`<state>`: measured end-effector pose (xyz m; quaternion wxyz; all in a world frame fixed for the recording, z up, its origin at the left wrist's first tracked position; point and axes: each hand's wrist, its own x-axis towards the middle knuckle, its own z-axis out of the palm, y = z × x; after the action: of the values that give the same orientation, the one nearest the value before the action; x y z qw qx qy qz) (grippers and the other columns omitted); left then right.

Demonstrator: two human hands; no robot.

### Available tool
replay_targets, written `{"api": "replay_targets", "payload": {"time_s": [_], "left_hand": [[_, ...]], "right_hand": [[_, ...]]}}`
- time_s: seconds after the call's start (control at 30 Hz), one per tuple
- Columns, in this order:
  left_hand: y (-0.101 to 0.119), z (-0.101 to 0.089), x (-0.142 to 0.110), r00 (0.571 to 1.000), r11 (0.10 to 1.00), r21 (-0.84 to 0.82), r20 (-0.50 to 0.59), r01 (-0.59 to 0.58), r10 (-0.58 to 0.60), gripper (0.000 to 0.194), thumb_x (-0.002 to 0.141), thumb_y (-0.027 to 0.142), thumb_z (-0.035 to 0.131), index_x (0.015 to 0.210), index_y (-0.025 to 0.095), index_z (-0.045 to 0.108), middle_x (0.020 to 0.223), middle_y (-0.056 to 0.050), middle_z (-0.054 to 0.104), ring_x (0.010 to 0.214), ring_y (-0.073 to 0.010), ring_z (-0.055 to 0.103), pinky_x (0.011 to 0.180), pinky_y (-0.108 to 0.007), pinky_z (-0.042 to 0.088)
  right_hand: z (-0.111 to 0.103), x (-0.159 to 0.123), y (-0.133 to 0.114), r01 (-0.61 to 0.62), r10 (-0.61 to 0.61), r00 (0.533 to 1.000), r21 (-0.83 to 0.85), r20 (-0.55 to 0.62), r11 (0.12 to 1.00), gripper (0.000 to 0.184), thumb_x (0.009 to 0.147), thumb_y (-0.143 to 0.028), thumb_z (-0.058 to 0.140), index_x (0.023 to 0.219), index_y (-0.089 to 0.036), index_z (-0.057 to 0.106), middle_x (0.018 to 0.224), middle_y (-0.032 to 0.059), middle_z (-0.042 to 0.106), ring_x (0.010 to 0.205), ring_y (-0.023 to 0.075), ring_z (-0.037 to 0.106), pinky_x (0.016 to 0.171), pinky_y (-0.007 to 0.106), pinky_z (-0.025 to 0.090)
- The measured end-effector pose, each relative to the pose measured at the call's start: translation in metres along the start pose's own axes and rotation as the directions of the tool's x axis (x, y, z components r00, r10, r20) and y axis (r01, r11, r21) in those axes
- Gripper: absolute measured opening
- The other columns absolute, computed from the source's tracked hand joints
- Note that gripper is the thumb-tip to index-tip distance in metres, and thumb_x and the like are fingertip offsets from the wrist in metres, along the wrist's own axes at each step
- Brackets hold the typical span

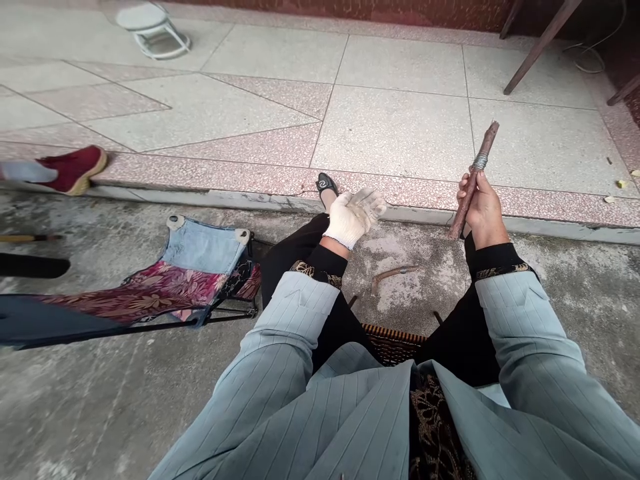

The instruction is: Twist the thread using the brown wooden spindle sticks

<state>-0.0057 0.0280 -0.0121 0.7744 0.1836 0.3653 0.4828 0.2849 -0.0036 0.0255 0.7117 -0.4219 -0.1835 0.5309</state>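
My right hand (484, 203) is bare and closed around a short brown stick (486, 143), which it holds up at a slant. Grey wire (480, 162) is wound in several turns about the stick, just above my fingers. On my left hand (356, 215) is a white knitted glove; the palm faces up, the fingers are stretched out, and nothing lies in it. Below and between my hands, a bent piece of wood (393, 273) rests on the concrete, with a greyish band near its middle.
A folding fabric chair (205, 252) stands at my left, beside my leg. A raised tiled step (260, 177) runs across in front, with a white stool (153, 23) on it. Another person's red shoe (75, 168) is at the far left. Wooden furniture legs (540, 50) stand at upper right.
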Motion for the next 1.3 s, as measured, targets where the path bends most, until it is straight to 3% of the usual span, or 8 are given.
{"api": "replay_targets", "payload": {"time_s": [0.2,0.43,0.7,0.9,0.97,1.1,1.17,1.3], "left_hand": [[0.006,-0.004,0.001,0.996,0.996,-0.021,-0.041,-0.084,0.083,0.038,0.095,0.043,0.042,0.089,0.017,0.068,0.086,-0.012,0.072,0.094,-0.0241,0.071,0.083,-0.040,0.060],[0.017,-0.007,0.000,0.982,0.974,-0.126,-0.034,-0.190,0.187,0.026,0.092,0.024,0.043,0.096,0.015,0.067,0.078,-0.008,0.071,0.088,-0.0197,0.072,0.089,-0.040,0.060],[0.029,0.001,-0.012,0.879,0.883,-0.015,-0.099,-0.470,0.466,0.048,0.082,0.009,0.049,0.124,0.028,0.065,0.100,-0.005,0.072,0.100,-0.0148,0.070,0.101,-0.035,0.055],[0.031,-0.019,0.006,0.824,0.849,0.241,-0.226,-0.470,0.520,0.030,0.073,0.011,0.061,0.097,0.024,0.071,0.083,-0.002,0.068,0.073,-0.0116,0.066,0.079,-0.026,0.058],[0.030,-0.025,0.009,0.814,0.766,0.486,-0.171,-0.420,0.555,0.026,0.068,0.009,0.062,0.088,0.023,0.072,0.085,-0.003,0.067,0.077,-0.0147,0.064,0.081,-0.028,0.056],[0.026,-0.027,0.002,0.851,0.387,0.869,0.071,-0.309,0.520,0.035,0.059,0.002,0.063,0.085,0.024,0.073,0.108,-0.007,0.063,0.105,-0.0279,0.060,0.098,-0.039,0.049],[0.025,-0.022,-0.004,0.820,0.279,0.906,0.116,-0.319,0.560,0.043,0.057,-0.001,0.063,0.090,0.025,0.073,0.121,-0.008,0.058,0.115,-0.0325,0.056,0.102,-0.042,0.045],[0.023,-0.005,-0.018,0.720,0.223,0.853,0.226,-0.471,0.656,0.046,0.064,0.001,0.063,0.102,0.024,0.072,0.129,-0.008,0.057,0.130,-0.0338,0.049,0.110,-0.042,0.039]], "right_hand": [[0.000,0.001,0.004,0.037,-0.035,0.998,-0.037,0.060,0.999,0.023,0.083,-0.039,0.074,0.088,-0.022,0.058,0.079,-0.0022,0.059,0.067,0.0082,0.060,0.047,0.016,0.050],[-0.005,0.007,0.002,0.016,-0.017,1.000,0.065,0.012,0.998,0.018,0.086,-0.034,0.071,0.088,-0.022,0.058,0.077,-0.0029,0.058,0.065,0.0069,0.059,0.047,0.015,0.050],[-0.014,0.012,0.000,-0.007,0.007,1.000,0.045,0.000,0.999,0.021,0.085,-0.036,0.073,0.087,-0.022,0.058,0.073,-0.0041,0.057,0.062,0.0070,0.059,0.048,0.015,0.051],[-0.009,0.008,-0.004,0.015,-0.015,1.000,0.052,-0.015,0.999,0.018,0.086,-0.035,0.071,0.087,-0.022,0.058,0.074,-0.0035,0.057,0.062,0.0067,0.059,0.047,0.014,0.050],[-0.004,0.004,-0.003,0.019,-0.018,1.000,0.046,-0.025,0.999,0.017,0.087,-0.034,0.070,0.086,-0.021,0.058,0.074,-0.0030,0.057,0.062,0.0068,0.058,0.046,0.014,0.049],[0.006,-0.006,0.004,-0.018,0.022,0.997,-0.058,0.070,0.998,0.021,0.082,-0.034,0.075,0.085,-0.020,0.060,0.076,-0.0022,0.060,0.062,0.0080,0.058,0.043,0.015,0.047],[0.011,-0.010,0.009,-0.046,0.061,0.989,-0.108,0.132,0.993,0.023,0.079,-0.034,0.077,0.084,-0.019,0.061,0.076,-0.0016,0.061,0.062,0.0080,0.058,0.043,0.016,0.046],[0.018,-0.017,0.021,-0.074,0.099,0.979,-0.141,0.178,0.987,0.024,0.078,-0.037,0.078,0.083,-0.020,0.061,0.077,-0.0015,0.062,0.064,0.0082,0.058,0.043,0.015,0.046]]}}
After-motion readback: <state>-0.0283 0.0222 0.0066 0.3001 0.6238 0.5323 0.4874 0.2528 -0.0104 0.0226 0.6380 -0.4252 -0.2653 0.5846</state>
